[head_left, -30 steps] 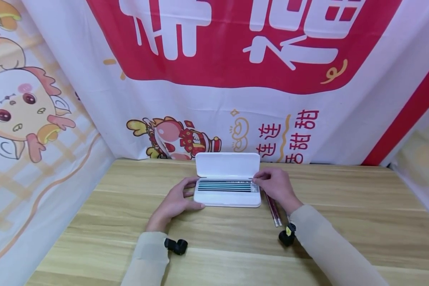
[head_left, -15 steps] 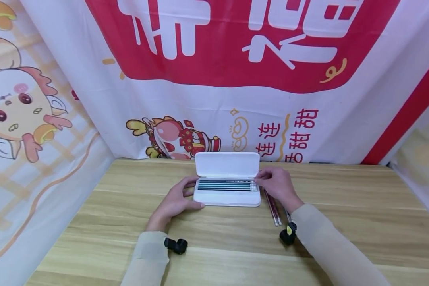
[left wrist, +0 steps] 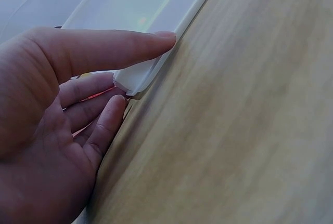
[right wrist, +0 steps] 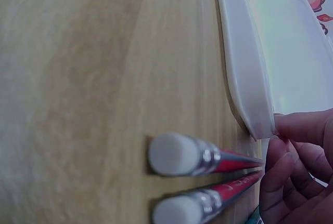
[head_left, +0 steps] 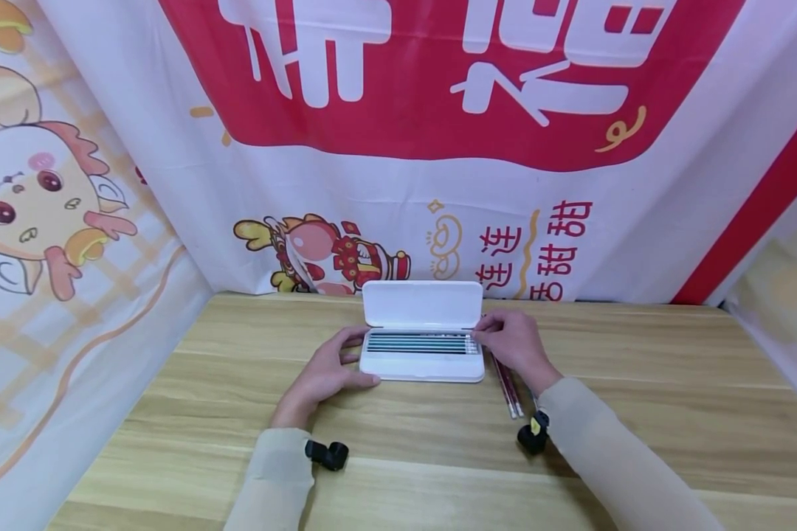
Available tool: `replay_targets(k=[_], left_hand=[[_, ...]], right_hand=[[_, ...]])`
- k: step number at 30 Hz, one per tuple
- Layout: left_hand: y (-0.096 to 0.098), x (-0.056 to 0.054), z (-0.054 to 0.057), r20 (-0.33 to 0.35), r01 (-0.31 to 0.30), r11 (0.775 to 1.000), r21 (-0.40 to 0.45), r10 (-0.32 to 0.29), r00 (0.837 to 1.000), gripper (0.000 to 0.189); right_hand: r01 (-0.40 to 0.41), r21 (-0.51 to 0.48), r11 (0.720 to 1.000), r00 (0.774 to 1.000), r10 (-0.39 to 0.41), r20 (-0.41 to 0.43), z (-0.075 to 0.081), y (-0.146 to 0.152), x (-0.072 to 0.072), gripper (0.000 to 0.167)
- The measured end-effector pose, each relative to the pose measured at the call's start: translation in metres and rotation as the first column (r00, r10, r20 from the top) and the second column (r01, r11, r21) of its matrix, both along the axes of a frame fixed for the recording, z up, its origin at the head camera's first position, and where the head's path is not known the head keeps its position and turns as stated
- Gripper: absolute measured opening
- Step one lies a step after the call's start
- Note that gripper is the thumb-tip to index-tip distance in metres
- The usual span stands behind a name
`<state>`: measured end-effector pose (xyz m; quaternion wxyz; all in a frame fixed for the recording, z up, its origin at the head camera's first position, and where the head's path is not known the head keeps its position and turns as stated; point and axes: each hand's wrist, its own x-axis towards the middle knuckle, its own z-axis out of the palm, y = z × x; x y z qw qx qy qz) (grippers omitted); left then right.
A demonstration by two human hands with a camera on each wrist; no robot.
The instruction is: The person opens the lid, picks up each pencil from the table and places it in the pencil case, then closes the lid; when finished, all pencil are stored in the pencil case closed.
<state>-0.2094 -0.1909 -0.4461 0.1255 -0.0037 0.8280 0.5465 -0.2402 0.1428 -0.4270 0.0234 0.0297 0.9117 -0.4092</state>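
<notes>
A white pencil case [head_left: 421,369] lies on the table with its lid [head_left: 421,304] raised. Several dark green pencils [head_left: 415,344] lie side by side in it, their eraser ends to the right. My left hand [head_left: 325,370] holds the case's left end, thumb along the front edge and fingers around the side. At the back right corner, my right hand [head_left: 514,346] has its thumb and fingertips on the rim, close to the pencils' ends. In the right wrist view they appear to pinch the corner. Two red pencils [right wrist: 221,161] lie beside the case, partly hidden by this hand.
A wooden table [head_left: 398,472] extends around the case. Behind it hangs a printed cloth [head_left: 385,184], close to the raised lid. Another patterned cloth [head_left: 106,310] borders the left side. Part of another slim item [right wrist: 254,216] shows near the right hand.
Both hands stay at the two ends of the case with almost no movement. The right hand has shifted very slightly to the right.
</notes>
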Motion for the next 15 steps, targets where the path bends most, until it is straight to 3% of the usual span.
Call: replay_targets(k=[7, 15], left_hand=[[0.002, 0.001, 0.001, 0.001, 0.004, 1.0, -0.005, -0.004, 1.0, 0.085], [0.0, 0.001, 0.002, -0.001, 0.005, 1.0, -0.007, -0.005, 1.0, 0.085]], right_hand=[[0.01, -0.044, 0.999, 1.0, -0.009, 0.015, 0.007, 0.005, 0.004, 0.013], [0.052, -0.145, 0.988, 0.997, -0.043, 0.064, 0.027, 0.015, 0.017, 0.021]])
